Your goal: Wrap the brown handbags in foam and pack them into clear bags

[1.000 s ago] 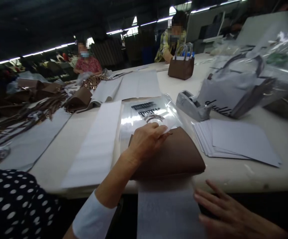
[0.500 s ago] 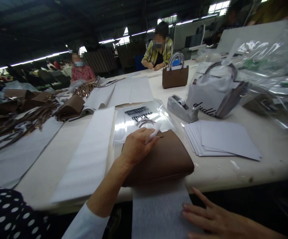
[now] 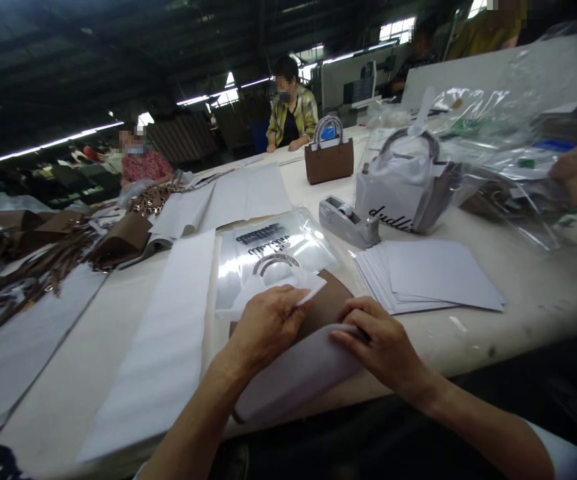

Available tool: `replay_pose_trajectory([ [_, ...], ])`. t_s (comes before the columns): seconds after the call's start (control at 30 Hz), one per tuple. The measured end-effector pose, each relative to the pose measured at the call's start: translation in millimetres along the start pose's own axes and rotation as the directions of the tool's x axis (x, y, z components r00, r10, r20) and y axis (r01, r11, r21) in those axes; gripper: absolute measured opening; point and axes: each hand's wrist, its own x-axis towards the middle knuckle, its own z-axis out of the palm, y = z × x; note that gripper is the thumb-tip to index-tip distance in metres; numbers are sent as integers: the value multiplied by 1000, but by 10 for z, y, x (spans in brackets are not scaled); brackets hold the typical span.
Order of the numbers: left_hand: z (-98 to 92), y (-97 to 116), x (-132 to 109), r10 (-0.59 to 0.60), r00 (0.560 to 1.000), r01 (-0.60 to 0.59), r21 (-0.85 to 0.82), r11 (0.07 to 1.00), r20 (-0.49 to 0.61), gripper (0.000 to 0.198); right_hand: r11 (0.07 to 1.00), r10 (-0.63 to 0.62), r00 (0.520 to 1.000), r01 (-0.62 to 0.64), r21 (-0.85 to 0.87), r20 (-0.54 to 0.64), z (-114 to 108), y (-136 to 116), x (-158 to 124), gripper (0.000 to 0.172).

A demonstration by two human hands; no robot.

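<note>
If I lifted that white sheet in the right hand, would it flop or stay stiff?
The white sheet would probably flop, since it bends up over the brown bag. It's likely light too: the edge pinched by the right hand looks thin.

The bag (image 3: 326, 303) lies left of stacked sheets (image 3: 436, 273).

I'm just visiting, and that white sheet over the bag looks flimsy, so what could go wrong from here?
The right hand pinches the edge of the white sheet, so a hard pull might crease or tear it. The brown bag lies close to the near edge of the table, so a tug toward the person could drag it off. The fanned pile of white cards is close to that hand, so a careless sweep might scatter it.
</note>
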Motion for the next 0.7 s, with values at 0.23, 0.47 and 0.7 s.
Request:
replay_pose_trajectory([
  [0.23,505,209,-103,-93,981,134,251,959,-168,27,993,119,993,-119,-7,-17,119,31,105,18],
  [0.47,825,165,-246,28,967,76,391,917,-254,40,920,-390,917,385,-70,-89,-148,63,-135,18],
  [0.7,733,121,-168,38,912,71,248,966,-409,31,797,-525,824,564,-214,215,-35,143,-323,39],
])
